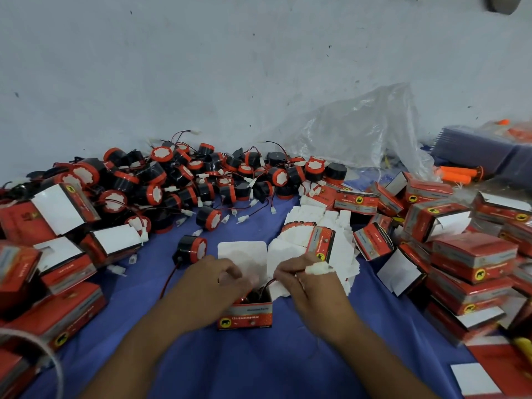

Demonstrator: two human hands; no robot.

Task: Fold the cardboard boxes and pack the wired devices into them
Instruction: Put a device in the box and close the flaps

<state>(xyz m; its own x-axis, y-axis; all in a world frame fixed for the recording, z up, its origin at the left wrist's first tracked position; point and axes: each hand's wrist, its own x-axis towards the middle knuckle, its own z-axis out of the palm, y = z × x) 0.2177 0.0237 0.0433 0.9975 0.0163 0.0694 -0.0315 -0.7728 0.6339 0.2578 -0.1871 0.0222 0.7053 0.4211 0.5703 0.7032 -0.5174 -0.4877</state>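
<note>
On the blue cloth [259, 367], right hand [306, 283] grip pinches the red wire [267, 282] over the open red box [245, 316]; left hand [211, 283] curls at its mouth, grip unclear.

— What's worn on the forearms [149, 341]?
— Nothing; both are bare.
— And the right grip [305, 280]?
— A white wrap [315, 269] round one finger, on the grip's twelve o'clock side.
— The left grip [218, 279]?
— Bare as well.
</note>
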